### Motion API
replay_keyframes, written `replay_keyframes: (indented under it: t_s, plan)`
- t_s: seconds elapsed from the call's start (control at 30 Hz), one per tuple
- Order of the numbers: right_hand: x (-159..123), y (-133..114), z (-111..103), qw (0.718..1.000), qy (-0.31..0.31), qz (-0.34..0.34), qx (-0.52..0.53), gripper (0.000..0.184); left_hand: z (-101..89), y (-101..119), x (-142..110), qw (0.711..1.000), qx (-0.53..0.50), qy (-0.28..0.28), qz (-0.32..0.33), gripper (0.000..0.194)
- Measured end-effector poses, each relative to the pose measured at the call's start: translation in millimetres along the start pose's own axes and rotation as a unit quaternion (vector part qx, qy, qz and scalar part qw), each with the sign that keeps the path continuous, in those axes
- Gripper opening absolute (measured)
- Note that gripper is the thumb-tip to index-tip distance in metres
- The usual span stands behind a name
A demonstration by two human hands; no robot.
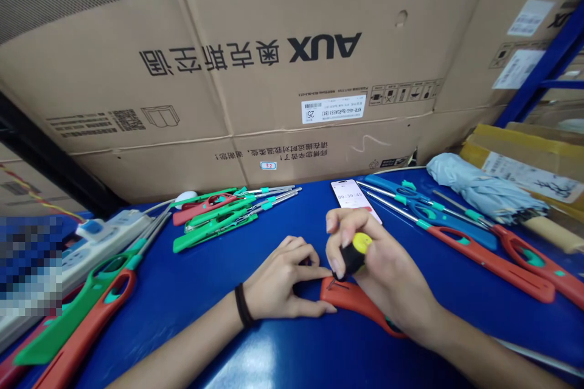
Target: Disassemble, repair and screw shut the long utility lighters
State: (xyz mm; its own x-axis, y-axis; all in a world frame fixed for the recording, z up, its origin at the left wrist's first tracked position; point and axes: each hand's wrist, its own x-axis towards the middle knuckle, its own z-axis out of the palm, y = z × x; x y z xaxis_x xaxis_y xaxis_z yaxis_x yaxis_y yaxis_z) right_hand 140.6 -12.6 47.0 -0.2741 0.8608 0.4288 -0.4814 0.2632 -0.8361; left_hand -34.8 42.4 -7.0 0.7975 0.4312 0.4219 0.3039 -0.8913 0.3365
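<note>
Right hand (pixel 387 267) clenched around a black-and-yellow screwdriver (pixel 353 255), tip against a red utility lighter (pixel 351 298) at lower centre of the blue bench (pixel 201 340), left hand (pixel 287 279) pinching its end between thumb and fingers; green lighters (pixel 214 225) upper left, red and blue lighters (pixel 483 255) right.

On the bench (pixel 182 310), one long lighter (pixel 349 298) lies between my left hand (pixel 285 279) and my right hand (pixel 383 267), while a lighter pile (pixel 223 219) is at eleven o'clock, a phone (pixel 351 200) at twelve, a folded umbrella (pixel 479 188) at two, a power strip (pixel 100 243) at nine, and cartons (pixel 228 73) stand behind everything.
</note>
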Motion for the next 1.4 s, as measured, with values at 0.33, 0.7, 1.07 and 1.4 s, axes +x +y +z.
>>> replay_keyframes:
  t_s: [0.33,0.7,1.07,1.4]
  plan:
    - [0.1,-0.4,2.4,0.999,0.020,-0.015,-0.044,0.012,-0.7,0.9,-0.5,1.000,0.007,-0.005,-0.010,0.040]
    - [-0.1,-5.8,6.6,0.997,0.006,0.005,-0.073,0.011,-0.8,1.5,-0.4,1.000,-0.001,-0.013,-0.028,0.038]
    - [-1.3,-2.7,0.8,0.993,0.004,0.008,-0.118,0.020,-2.0,1.1,0.2,0.999,0.012,-0.025,-0.017,0.037]
    - [-1.2,2.0,-0.8,0.998,-0.010,0.013,-0.055,0.031,-1.2,0.6,0.7,1.000,0.010,-0.019,-0.010,0.039]
